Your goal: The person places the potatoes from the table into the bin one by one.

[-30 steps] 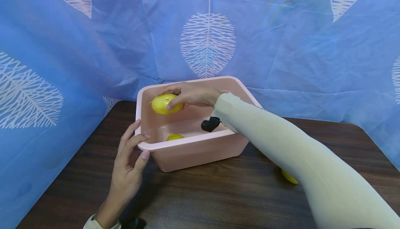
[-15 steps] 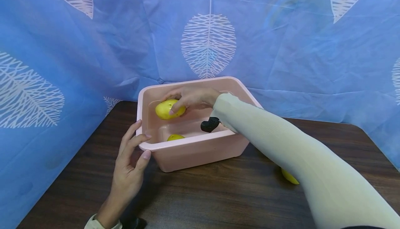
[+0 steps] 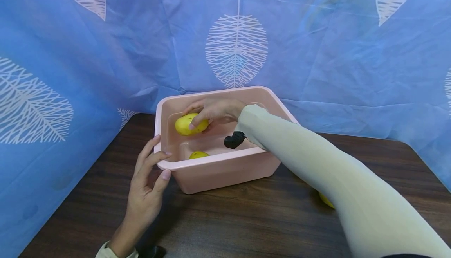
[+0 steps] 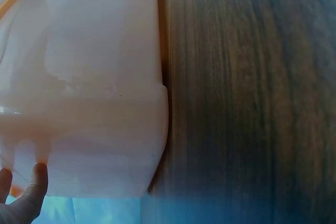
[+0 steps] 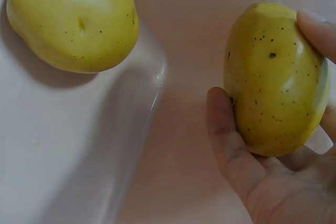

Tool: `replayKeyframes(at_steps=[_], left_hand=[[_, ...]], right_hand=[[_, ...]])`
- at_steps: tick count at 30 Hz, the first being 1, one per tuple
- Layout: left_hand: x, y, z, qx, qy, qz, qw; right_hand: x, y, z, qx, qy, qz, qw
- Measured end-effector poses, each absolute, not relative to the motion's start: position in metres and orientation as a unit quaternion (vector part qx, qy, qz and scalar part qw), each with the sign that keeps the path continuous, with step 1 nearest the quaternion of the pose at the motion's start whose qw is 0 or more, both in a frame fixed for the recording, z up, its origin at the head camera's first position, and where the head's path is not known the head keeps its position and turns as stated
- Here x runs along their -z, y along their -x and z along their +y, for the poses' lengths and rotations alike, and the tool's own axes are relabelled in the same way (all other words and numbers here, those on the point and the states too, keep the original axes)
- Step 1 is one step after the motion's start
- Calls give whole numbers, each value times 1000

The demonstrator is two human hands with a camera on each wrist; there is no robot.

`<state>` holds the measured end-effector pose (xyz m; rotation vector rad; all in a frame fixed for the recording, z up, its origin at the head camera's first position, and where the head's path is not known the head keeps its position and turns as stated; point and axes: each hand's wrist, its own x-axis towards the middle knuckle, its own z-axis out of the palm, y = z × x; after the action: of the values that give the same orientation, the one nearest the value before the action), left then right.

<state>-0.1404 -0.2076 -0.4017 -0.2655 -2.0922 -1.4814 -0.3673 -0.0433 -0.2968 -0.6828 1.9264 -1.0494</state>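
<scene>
A pink plastic tub (image 3: 222, 175) stands on the dark wooden table. My left hand (image 3: 144, 195) holds its near left corner, with the thumb outside and fingers over the rim; two fingertips (image 4: 39, 174) show against the outer wall in the left wrist view. My right hand (image 3: 220, 109) reaches into the tub and grips a yellow speckled potato (image 5: 275, 77), thumb on one side and fingers on the other. The potato is held above the tub floor. Below it lies another yellow potato (image 5: 73, 19) on the floor, mostly hidden by the front wall in the head view.
On the table (image 3: 246, 219) a further yellow item (image 3: 325, 200) is partly covered by my right sleeve (image 3: 317, 164). A blue cloth with white leaf prints (image 3: 236, 50) hangs close behind the tub. A black object (image 3: 234, 139) sits at my right wrist.
My right hand has lowered the potato a little deeper into the tub and slightly rightward, mostly in the first half second. My left hand stays at the corner.
</scene>
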Motion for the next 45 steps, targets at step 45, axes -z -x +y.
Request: replayKeyframes(at_steps=[45], left_hand=[[402,141,-206,551,107,-777,285]], right_hand=[[301,367,-37,409,259,774,408]])
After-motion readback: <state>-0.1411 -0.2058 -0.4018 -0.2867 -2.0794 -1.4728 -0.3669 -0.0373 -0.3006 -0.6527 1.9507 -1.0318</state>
